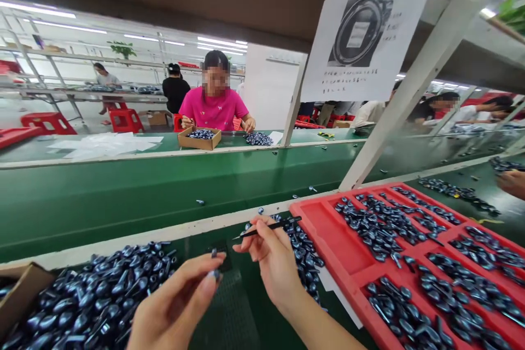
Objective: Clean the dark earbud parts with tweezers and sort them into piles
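My left hand (pixel 180 295) pinches a small shiny dark-blue earbud (pixel 215 273) between thumb and fingertips, which cover part of it. In my right hand (pixel 276 262) are black tweezers (pixel 268 226), their fine tip pointing left toward the earbud but apart from it. A large heap of similar dark-blue earbuds (pixel 98 290) lies on the green bench to the left of my left hand. Behind and beside my right hand is a smaller pile of earbuds (pixel 303 251).
A red compartment tray (pixel 315 219) holding many earbuds stands at right. A cardboard box (pixel 28 290) sits at the left edge. Beyond runs a green conveyor (pixel 135 197) with scattered earbuds. A co-worker in pink (pixel 215 104) sits opposite; another person's hand (pixel 512 181) is far right. A slanted white post (pixel 418 82) rises behind the tray.
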Demonstrator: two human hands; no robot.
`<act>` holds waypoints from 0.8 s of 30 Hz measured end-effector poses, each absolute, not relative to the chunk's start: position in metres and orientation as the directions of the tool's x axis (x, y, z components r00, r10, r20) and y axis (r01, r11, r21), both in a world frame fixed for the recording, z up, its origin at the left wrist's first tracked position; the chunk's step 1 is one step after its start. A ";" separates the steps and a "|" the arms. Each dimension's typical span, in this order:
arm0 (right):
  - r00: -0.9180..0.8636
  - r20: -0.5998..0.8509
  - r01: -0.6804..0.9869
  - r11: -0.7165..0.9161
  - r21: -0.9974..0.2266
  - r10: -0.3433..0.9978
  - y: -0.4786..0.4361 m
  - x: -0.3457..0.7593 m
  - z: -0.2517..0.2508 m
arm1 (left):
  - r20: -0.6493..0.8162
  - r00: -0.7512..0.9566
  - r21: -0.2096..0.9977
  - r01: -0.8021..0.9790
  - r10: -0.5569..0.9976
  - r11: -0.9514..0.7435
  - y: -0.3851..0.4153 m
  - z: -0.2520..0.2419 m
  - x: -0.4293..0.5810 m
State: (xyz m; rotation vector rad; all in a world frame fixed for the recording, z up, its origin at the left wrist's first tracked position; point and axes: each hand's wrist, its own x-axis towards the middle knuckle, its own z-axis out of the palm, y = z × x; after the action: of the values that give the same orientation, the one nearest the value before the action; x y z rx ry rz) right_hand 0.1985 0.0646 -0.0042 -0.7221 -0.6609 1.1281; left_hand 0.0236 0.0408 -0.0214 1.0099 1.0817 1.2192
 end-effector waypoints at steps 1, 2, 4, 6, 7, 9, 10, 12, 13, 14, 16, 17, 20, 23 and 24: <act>0.298 0.106 -0.553 0.262 -0.791 0.949 0.062 0.201 -0.003 | -0.130 0.070 0.958 -0.248 0.989 0.144 0.046 -0.018 0.032; 0.297 0.106 -0.549 0.260 -0.795 0.949 0.059 0.202 -0.004 | -0.175 0.094 0.932 -0.304 0.980 0.196 0.050 -0.018 0.039; 0.273 0.101 -0.533 0.238 -0.812 0.957 0.055 0.202 -0.006 | -0.265 0.137 0.861 -0.411 0.954 0.299 0.053 -0.025 0.051; 0.235 0.092 -0.509 0.203 -0.837 0.968 0.052 0.198 -0.010 | -0.340 0.176 0.790 -0.479 0.924 0.382 0.051 -0.036 0.057; 0.218 0.088 -0.494 0.187 -0.849 0.972 0.051 0.196 -0.012 | -0.368 0.192 0.758 -0.504 0.910 0.414 0.050 -0.040 0.058; 0.193 0.081 -0.466 0.164 -0.870 0.978 0.051 0.191 -0.017 | -0.396 0.200 0.712 -0.549 0.896 0.437 0.047 -0.046 0.057; 0.187 0.079 -0.452 0.157 -0.878 0.979 0.051 0.188 -0.020 | -0.395 0.198 0.701 -0.566 0.897 0.434 0.047 -0.048 0.057; 0.185 0.075 -0.428 0.149 -0.891 0.980 0.052 0.185 -0.023 | -0.396 0.202 0.685 -0.585 0.896 0.435 0.047 -0.048 0.055; 0.188 0.074 -0.416 0.148 -0.897 0.979 0.052 0.184 -0.025 | -0.404 0.204 0.674 -0.592 0.892 0.441 0.047 -0.047 0.055; 0.193 0.073 -0.403 0.147 -0.903 0.978 0.052 0.183 -0.026 | -0.417 0.204 0.662 -0.599 0.886 0.450 0.048 -0.045 0.055; 0.202 0.073 -0.381 0.147 -0.913 0.977 0.051 0.182 -0.027 | -0.446 0.195 0.640 -0.613 0.874 0.463 0.048 -0.042 0.056; 0.204 0.074 -0.373 0.147 -0.916 0.976 0.050 0.183 -0.027 | -0.453 0.189 0.634 -0.619 0.871 0.464 0.047 -0.041 0.056; 0.204 0.079 -0.355 0.148 -0.923 0.976 0.048 0.184 -0.027 | -0.447 0.192 0.632 -0.624 0.874 0.460 0.046 -0.039 0.056; 0.203 0.091 -0.339 0.157 -0.928 0.975 0.047 0.184 -0.026 | -0.432 0.203 0.637 -0.622 0.879 0.456 0.045 -0.040 0.053; 0.202 0.096 -0.332 0.160 -0.929 0.975 0.047 0.184 -0.026 | -0.431 0.205 0.637 -0.621 0.879 0.457 0.044 -0.041 0.053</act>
State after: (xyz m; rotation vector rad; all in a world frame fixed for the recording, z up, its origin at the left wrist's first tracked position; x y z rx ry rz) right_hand 0.1837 0.0472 -0.0261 -0.9382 -0.8795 1.1304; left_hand 0.0528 0.0443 -0.0407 0.3588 0.8526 1.0768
